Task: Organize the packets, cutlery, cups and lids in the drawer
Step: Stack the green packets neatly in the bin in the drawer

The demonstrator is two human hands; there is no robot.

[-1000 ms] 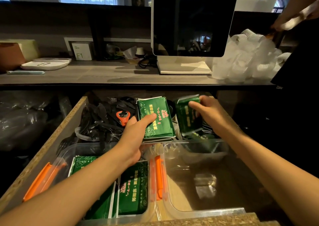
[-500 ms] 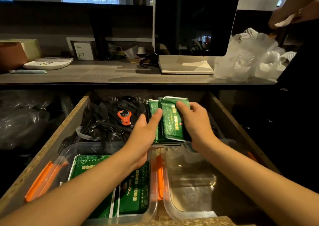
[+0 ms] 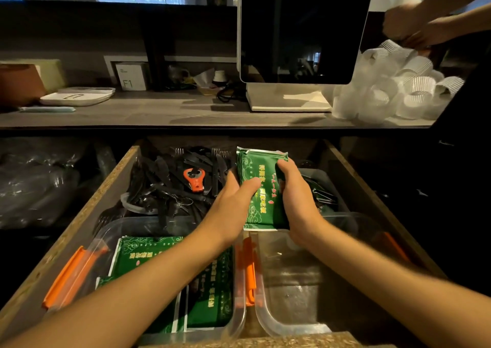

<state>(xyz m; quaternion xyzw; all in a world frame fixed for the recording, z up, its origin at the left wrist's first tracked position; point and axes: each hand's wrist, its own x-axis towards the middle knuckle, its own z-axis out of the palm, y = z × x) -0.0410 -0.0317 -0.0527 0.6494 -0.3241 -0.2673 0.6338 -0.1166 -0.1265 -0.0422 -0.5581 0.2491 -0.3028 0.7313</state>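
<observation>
Partly sorted: green packets (image 3: 263,188) gripped between left hand (image 3: 233,204) and right hand (image 3: 295,196) mid-frame, others boxed lower left (image 3: 170,281), black cutlery (image 3: 164,185) loose.

A stack of green packets (image 3: 261,188) stands tilted at the drawer's (image 3: 87,212) middle; more green packets (image 3: 148,254) lie flat in the left clear container (image 3: 239,318); black plastic cutlery (image 3: 164,185) lies heaped at the back left.

The person's forearms cover much of the green printed packets (image 3: 144,254) in the left clear plastic container (image 3: 111,231). The gold print on the held green packet stack (image 3: 261,188) is too small to read. Another person's hands (image 3: 414,29) blur at the upper right edge.
</observation>
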